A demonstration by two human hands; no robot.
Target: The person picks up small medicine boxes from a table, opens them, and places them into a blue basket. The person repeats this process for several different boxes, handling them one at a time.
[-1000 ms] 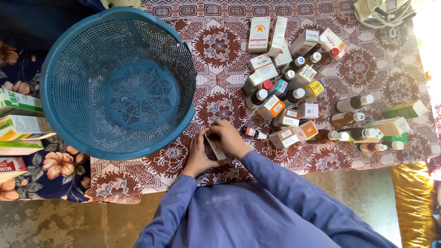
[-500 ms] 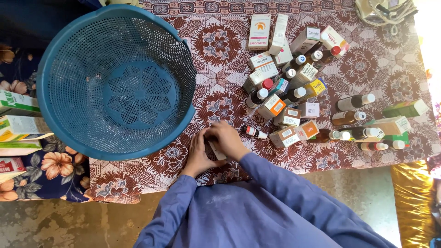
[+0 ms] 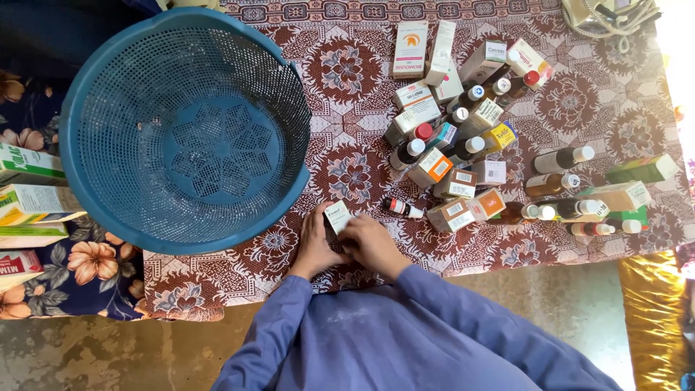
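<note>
Both hands have drawn back toward the body since half a second ago, and the small white box that was mostly hidden under the right palm now shows its printed face above the fingers. Nearest the camera, blue sleeves run up to the table edge, where the left hand and the right hand meet over the patterned cloth. Each hand is closed on the box, the left along its left side and the right pinching its lower end, so the box sits between them just above the cloth. The step in hand looks like handling or checking this one box near the table edge. A next move with it would call for one hand to keep a firm pinch while the other lets go, since both now share the hold. Just right of the hands lies a small dark bottle on its side. Left of them, the rim of the big blue basket comes close to the left hand, with nothing inside it. Farther off stands a crowd of boxes and bottles
</note>
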